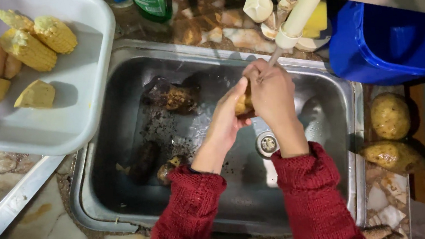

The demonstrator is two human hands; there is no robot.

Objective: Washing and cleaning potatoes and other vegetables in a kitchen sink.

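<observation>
Both hands closed around the sweet potato (243,104) under the tap (299,14): left hand (227,118) cradled it, right hand (271,92) gripped. Rotating it over the sink (117,66) would rinse evenly.

Wet glossy steel sink (118,71), matt plastic tray (78,110), probably wool-knit sleeves (309,193).

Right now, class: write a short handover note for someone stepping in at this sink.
Left hand and right hand both grip a yellow vegetable piece under the tap, over the steel sink.
Done: cut corn cobs and peeled pieces lie in the white tray.
Left: dark, dirty pieces in the sink; two unpeeled potatoes on the right counter.
</observation>
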